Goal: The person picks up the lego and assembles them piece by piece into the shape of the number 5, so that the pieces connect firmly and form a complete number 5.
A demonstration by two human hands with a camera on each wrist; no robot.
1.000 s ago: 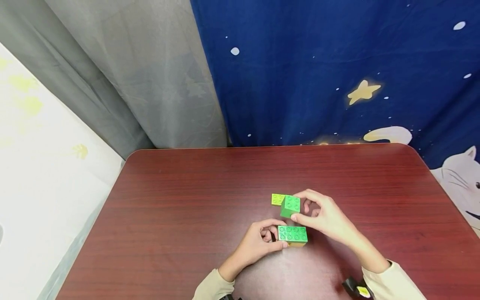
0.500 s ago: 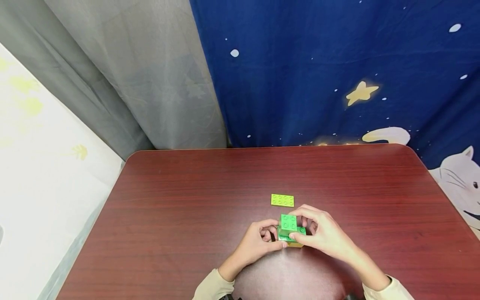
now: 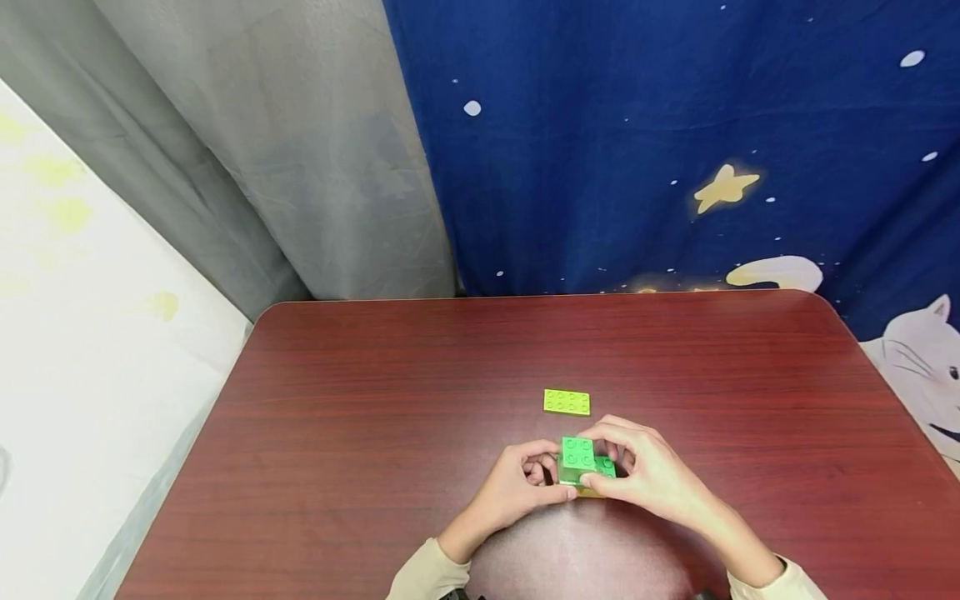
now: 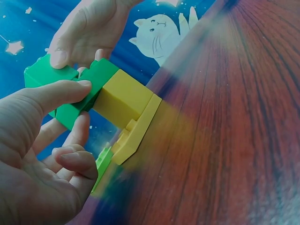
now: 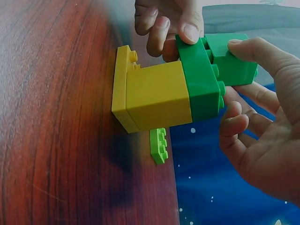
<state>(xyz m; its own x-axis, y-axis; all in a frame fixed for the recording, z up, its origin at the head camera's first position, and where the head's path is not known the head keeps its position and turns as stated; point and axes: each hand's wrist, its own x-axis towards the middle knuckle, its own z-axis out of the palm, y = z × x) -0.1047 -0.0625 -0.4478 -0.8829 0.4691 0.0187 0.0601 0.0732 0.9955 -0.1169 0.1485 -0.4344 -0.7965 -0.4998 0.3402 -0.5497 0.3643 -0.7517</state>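
On the table stands a stack: a yellow base plate (image 5: 120, 86), a yellow building brick (image 5: 159, 96) on it, and a long green building brick (image 5: 200, 82) on top. My left hand (image 3: 517, 485) pinches the long green brick by its left end, thumb in front and index finger behind. Between thumb and index finger, my right hand (image 3: 648, 468) holds a smaller square green building brick (image 3: 577, 452) over that left end. In the right wrist view its underside is right at the studs, some of which show in a narrow gap. Bare studs show at the right end.
A flat lime-green building plate (image 3: 567, 402) lies on the red-brown table (image 3: 375, 392) just behind the stack. A blue curtain (image 3: 600, 150) and a grey curtain (image 3: 330, 167) hang beyond the table's far edge.
My right hand has brought the square green brick left and toward me, from beside the lime plate down onto the long green brick's left end. My left hand has kept its hold.
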